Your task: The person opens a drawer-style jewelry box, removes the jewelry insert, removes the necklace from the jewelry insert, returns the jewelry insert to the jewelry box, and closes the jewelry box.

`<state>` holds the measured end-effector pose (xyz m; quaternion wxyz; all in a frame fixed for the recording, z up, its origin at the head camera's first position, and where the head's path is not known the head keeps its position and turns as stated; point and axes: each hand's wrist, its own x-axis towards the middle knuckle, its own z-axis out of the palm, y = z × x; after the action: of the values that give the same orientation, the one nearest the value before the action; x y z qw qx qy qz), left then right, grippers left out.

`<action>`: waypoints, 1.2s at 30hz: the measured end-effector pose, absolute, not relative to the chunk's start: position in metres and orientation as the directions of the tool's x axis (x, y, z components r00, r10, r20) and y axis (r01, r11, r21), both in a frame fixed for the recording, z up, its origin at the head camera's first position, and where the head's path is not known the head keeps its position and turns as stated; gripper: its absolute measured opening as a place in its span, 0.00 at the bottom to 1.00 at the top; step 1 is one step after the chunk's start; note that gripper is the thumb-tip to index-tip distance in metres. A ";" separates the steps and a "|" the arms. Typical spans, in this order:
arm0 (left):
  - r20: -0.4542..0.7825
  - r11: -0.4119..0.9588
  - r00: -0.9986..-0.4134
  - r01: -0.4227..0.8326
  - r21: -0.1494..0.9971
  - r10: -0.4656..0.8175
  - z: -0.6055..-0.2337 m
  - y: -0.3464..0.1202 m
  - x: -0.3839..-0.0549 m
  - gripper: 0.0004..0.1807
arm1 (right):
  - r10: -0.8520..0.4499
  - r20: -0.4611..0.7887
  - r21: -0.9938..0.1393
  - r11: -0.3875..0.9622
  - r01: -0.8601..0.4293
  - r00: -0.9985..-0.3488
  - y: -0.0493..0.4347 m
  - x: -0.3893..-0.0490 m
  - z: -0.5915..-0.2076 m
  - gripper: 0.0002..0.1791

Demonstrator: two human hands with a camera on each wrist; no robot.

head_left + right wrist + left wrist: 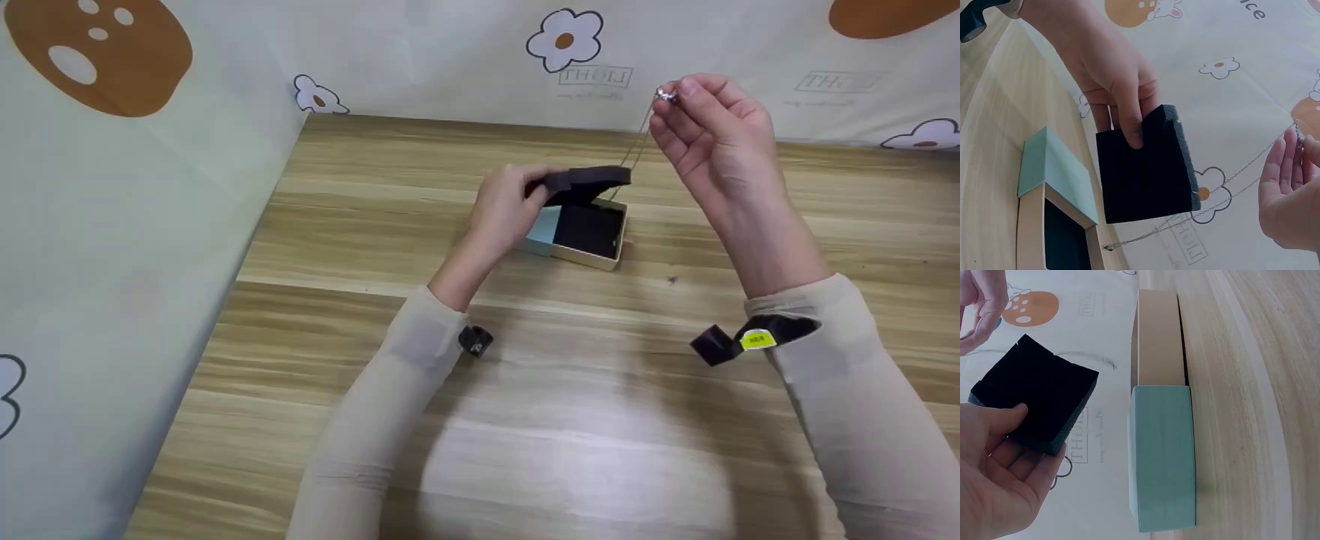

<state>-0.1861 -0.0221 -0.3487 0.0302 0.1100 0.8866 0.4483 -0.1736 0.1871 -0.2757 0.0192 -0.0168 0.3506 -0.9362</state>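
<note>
Black foam [600, 177], necklace [665, 94]: we're likely arranging both.
Left hand [506, 204] grips foam, right hand [720, 142] pinches necklace; next likely: steadiness.

Flowered wall covering [435, 60] and wood-grain table [300, 337] suggest a home.

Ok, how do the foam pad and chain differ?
Colour: the foam pad is black, the chain silvery. Shape: the pad is a thick squarish block, the chain two thin slanting strands. Hold: the left hand grips the pad, the right hand pinches the chain's upper end. Both are hand-held.
</note>
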 end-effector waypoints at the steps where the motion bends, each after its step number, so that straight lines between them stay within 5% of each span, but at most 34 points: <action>1: 0.042 0.573 -0.974 0.164 0.803 0.221 -0.349 -0.022 -0.186 0.17 | -0.042 0.016 -0.652 -0.758 0.021 -0.999 0.189 -0.174 -0.275 0.03; 13: 0.039 0.571 -0.975 0.161 0.805 0.220 -0.348 -0.025 -0.186 0.16 | 0.010 -0.005 -0.569 -0.822 -0.006 -1.000 0.210 -0.178 -0.272 0.02; 36: 0.042 0.581 -0.972 0.171 0.796 0.229 -0.351 -0.025 -0.187 0.16 | 0.093 -0.020 -0.585 -0.809 -0.064 -0.995 0.244 -0.183 -0.277 0.02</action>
<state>-0.1870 -0.0252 -0.3513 0.0328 0.1127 0.8884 0.4438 -0.1826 0.2440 -0.2766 -0.0412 0.0239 0.3064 -0.9507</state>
